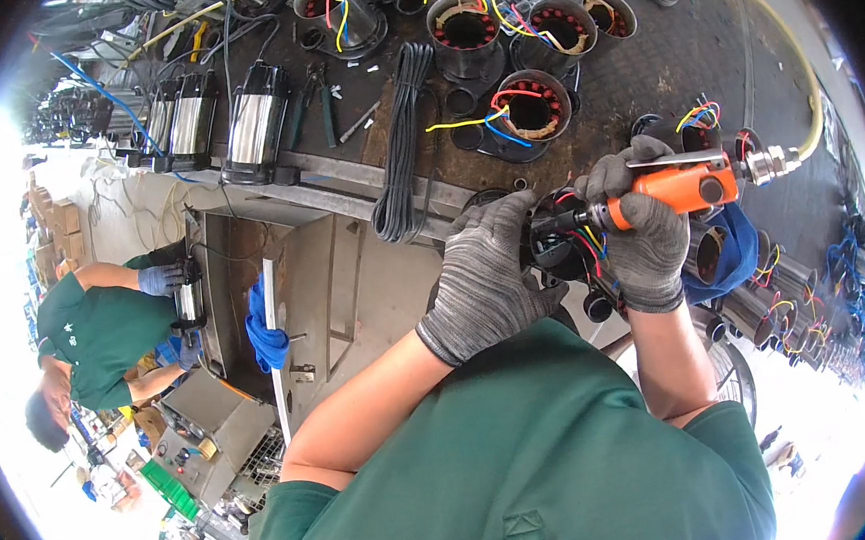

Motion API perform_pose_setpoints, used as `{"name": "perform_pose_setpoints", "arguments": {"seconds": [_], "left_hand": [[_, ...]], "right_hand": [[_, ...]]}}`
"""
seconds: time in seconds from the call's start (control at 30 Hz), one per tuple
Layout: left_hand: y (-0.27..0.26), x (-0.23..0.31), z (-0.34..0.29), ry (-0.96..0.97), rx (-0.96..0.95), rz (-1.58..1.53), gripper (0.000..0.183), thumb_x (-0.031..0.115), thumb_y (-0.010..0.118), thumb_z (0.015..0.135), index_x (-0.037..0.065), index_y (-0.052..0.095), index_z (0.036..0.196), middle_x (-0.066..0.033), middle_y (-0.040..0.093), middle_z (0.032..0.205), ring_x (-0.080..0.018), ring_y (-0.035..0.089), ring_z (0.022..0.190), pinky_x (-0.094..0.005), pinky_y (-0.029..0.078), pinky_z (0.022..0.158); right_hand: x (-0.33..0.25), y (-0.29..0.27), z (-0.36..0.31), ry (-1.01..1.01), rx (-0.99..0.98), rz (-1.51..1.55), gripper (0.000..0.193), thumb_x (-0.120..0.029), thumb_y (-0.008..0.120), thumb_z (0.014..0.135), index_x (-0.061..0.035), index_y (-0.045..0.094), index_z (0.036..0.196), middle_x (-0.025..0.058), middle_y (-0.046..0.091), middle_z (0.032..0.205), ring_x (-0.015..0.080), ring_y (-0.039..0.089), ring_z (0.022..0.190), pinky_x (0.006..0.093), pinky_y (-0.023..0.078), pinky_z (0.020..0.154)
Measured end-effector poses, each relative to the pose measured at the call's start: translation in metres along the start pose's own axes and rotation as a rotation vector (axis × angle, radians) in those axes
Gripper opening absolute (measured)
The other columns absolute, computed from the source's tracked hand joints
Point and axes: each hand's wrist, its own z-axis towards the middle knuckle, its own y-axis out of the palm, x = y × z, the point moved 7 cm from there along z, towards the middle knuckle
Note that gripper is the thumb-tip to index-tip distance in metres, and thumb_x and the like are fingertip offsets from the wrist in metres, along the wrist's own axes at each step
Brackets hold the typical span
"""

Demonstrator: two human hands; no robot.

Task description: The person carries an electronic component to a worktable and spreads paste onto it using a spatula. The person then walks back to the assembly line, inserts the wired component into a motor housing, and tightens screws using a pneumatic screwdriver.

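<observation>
My right hand [645, 230], in a grey knit glove, is wrapped around an orange air-powered driver [686, 188]. The tool lies level, its black nose pointing left at a dark motor housing [555, 253] at the bench edge. Red, blue and yellow wires [591, 244] stick out of that housing below the nose. My left hand [488, 278], gloved too, grips the housing's left side; its fingertips bend over the top and partly hide it. The exact contact point of the driver's tip is hidden.
Open motor housings [530, 111] with coloured wires stand behind my hands. A black cable coil [405, 136] hangs over the edge. Finished-looking steel pumps [255, 122] and pliers [328, 115] lie left. A yellowish hose [808, 73] curves right. A co-worker [106, 328] handles a pump at far left.
</observation>
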Motion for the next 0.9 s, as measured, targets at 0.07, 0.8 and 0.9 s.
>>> {"name": "perform_pose_setpoints", "arguments": {"seconds": [0.07, 0.8, 0.9], "left_hand": [[-0.001, 0.001, 0.001, -0.010, 0.002, 0.030, 0.084, 0.027, 0.091, 0.063, -0.003, 0.050, 0.129, -0.0229, 0.067, 0.109, -0.0385, 0.069, 0.098, -0.0428, 0.057, 0.085], [0.000, 0.002, -0.002, -0.053, -0.047, -0.091, 0.093, 0.032, 0.093, 0.063, 0.001, 0.047, 0.137, -0.0188, 0.064, 0.119, -0.0309, 0.066, 0.110, -0.0409, 0.053, 0.097], [-0.008, 0.000, -0.010, -0.068, -0.046, -0.119, 0.092, 0.028, 0.093, 0.063, 0.001, 0.046, 0.137, -0.0189, 0.062, 0.124, -0.0305, 0.064, 0.115, -0.0409, 0.052, 0.098]], "right_hand": [[0.000, 0.008, 0.000, 0.001, -0.071, 0.015, 0.062, -0.011, 0.082, 0.075, -0.0056, 0.053, 0.129, 0.0092, 0.065, 0.092, 0.0251, 0.064, 0.088, 0.0451, 0.053, 0.089], [0.012, 0.003, -0.002, 0.337, 0.131, 0.574, 0.043, -0.013, 0.067, 0.085, -0.0036, 0.056, 0.125, 0.0079, 0.062, 0.090, 0.0248, 0.061, 0.086, 0.0440, 0.053, 0.081], [-0.020, 0.010, 0.019, 0.405, 0.032, 0.874, 0.043, -0.023, 0.068, 0.089, 0.0022, 0.056, 0.123, 0.0066, 0.058, 0.090, 0.0227, 0.058, 0.086, 0.0410, 0.053, 0.081]]}}
